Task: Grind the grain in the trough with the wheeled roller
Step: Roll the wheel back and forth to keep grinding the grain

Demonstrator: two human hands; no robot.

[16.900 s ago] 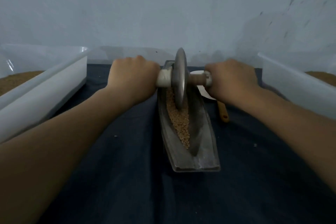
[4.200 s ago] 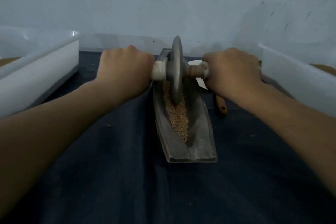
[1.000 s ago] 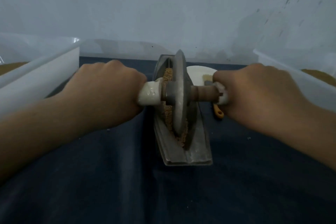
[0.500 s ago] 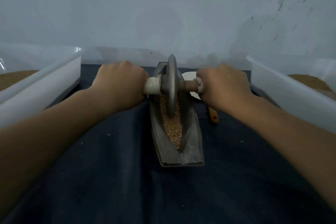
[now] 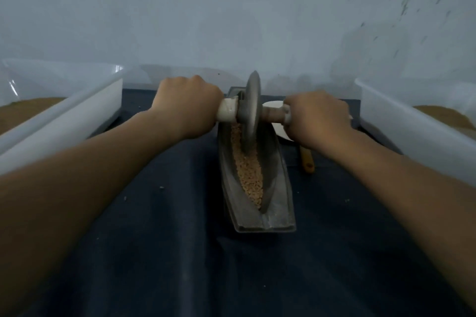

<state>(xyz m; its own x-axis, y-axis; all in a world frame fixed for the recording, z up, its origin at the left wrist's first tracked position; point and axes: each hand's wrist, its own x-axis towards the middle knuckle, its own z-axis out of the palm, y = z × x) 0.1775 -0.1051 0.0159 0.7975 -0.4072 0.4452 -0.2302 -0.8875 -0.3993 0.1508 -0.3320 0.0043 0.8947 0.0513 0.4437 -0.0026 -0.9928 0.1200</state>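
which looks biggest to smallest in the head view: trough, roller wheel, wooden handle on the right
1. trough
2. roller wheel
3. wooden handle, smallest as seen, but partly hidden under the right hand, so its full size is unsure

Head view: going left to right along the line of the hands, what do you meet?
A white plastic tub → left hand → grey metal wheeled roller → right hand → second white plastic tub.
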